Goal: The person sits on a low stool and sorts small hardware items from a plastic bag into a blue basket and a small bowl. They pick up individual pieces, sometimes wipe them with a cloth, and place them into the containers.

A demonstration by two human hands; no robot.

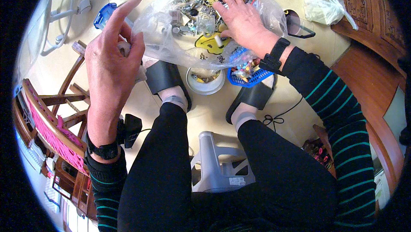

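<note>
A large clear plastic bag (154, 44) lies spread on the floor, full of small metal and plastic parts (192, 12). My right hand (239, 20) reaches over the bag's right part, palm down, its fingertips among the parts; whether it grips one is hidden. A small white piece (218, 40) shows just below its thumb. My left hand (112, 52) is raised at the bag's left side, index finger extended, with a small whitish item (124, 48) held in the curled fingers. Below the bag stand a round metal bowl (208, 87) with small parts and a blue plastic basket (247, 79) with colourful pieces.
A blue container (104, 15) stands left of the bag. To the right lie sunglasses (297, 24) and a tied whitish plastic bag (324, 7) beside carved wooden furniture (362, 0). A grey plastic stool (208, 161) is beneath me; a wooden chair with pink weave (51, 113) stands left.
</note>
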